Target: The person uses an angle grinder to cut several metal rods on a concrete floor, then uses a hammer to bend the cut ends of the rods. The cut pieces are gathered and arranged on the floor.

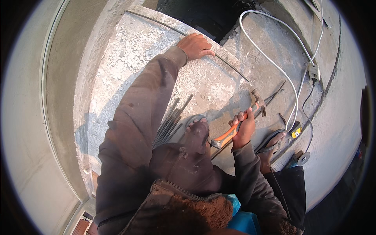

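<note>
My left hand reaches forward and is closed over a thin steel rod. The rod runs along the far edge of a pale, dusty concrete slab, sticking out on both sides of the hand. Held low near my feet is a claw hammer with an orange and grey handle. My right hand is wrapped round that handle, and the hammer's head points up and to the right. Beneath and beside the hammer lie dark steel rods.
A bundle of cut rods lies by my foot. Rubble covers the slab's left part; beyond its edge drops a dark opening. To the right are a looped white cable, a socket, a yellow tape measure and a grinder disc.
</note>
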Action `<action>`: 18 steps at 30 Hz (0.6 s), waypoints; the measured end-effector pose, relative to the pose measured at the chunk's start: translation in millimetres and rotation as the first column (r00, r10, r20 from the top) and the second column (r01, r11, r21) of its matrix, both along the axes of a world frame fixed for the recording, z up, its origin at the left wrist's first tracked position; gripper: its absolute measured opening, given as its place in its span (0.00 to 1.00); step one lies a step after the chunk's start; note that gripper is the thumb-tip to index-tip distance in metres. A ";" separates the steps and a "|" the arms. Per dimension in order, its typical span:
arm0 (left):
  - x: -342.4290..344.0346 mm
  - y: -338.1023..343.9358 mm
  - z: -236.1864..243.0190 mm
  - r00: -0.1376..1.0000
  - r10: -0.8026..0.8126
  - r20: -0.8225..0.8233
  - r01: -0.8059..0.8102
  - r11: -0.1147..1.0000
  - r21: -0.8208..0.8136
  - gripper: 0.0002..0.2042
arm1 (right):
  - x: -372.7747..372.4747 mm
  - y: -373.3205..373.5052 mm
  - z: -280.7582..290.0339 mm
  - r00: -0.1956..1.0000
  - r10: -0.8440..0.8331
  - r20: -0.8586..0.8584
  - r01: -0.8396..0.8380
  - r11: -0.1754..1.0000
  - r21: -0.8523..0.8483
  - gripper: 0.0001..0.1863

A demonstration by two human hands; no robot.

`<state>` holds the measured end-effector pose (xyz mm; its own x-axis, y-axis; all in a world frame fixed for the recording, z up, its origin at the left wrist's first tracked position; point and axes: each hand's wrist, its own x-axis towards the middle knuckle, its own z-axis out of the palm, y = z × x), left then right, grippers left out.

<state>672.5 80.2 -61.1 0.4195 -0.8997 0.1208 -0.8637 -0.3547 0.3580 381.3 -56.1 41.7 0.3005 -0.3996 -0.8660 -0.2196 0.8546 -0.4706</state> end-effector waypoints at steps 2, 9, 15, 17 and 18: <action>-1.4 5.8 -0.4 1.000 -0.003 -0.013 0.003 0.999 -0.039 0.16 | 3.3 -2.3 -2.2 1.000 0.016 -0.017 -0.016 1.000 -0.020 0.13; -3.4 13.8 10.8 0.998 0.013 -0.063 -0.011 1.000 0.026 0.14 | 15.7 -18.6 0.3 0.982 -0.188 -0.023 0.189 0.981 0.040 0.12; 0.6 15.7 5.0 0.999 -0.004 -0.054 0.007 0.999 0.054 0.17 | 17.8 -28.6 5.2 0.984 0.150 0.096 -0.167 0.965 0.203 0.12; 1.1 15.7 3.1 0.998 -0.012 -0.059 0.015 0.999 0.052 0.16 | 15.4 -37.9 3.0 0.998 -0.010 0.069 -0.001 0.987 0.160 0.12; 0.7 15.5 2.0 0.998 -0.015 -0.063 0.018 0.999 0.051 0.16 | 14.8 -40.5 2.4 0.994 -0.090 0.057 0.081 0.987 0.136 0.12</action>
<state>673.2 95.6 -59.1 0.4098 -0.9109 0.0482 -0.8463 -0.3600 0.3927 396.1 -96.5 44.1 0.3258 -0.3086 -0.8936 -0.1164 0.9249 -0.3619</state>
